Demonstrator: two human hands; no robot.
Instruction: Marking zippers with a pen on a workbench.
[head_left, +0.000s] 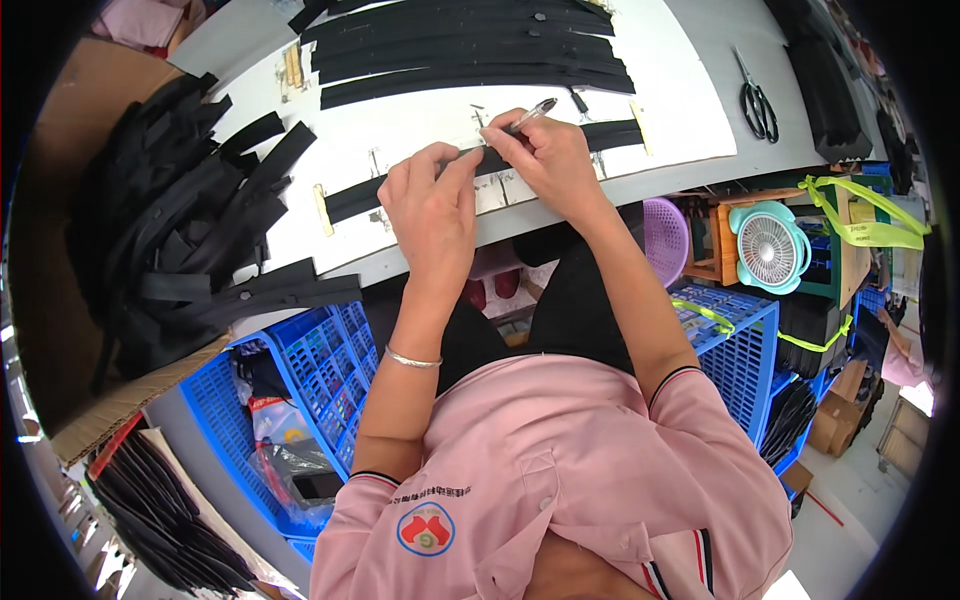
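A long black fabric strip (352,199) lies across a white board (690,110), between two short yellowish guide pieces stuck to the board. My left hand (432,205) presses on the strip near its middle, thumb and fingers bent close together; whether they pinch it is hard to see. My right hand (545,155) is closed on a pen (535,113), its clear barrel pointing up and to the right. The fingers of that hand rest by the strip's upper edge, close to my left fingertips. Dark pen marks show on the board around the strip.
Several black strips (470,45) lie side by side at the board's far part. A heap of black strips (170,230) fills the left. Black-handled scissors (757,105) lie on the right. Below the table are blue crates (735,350), a purple basket (665,240) and a small fan (770,248).
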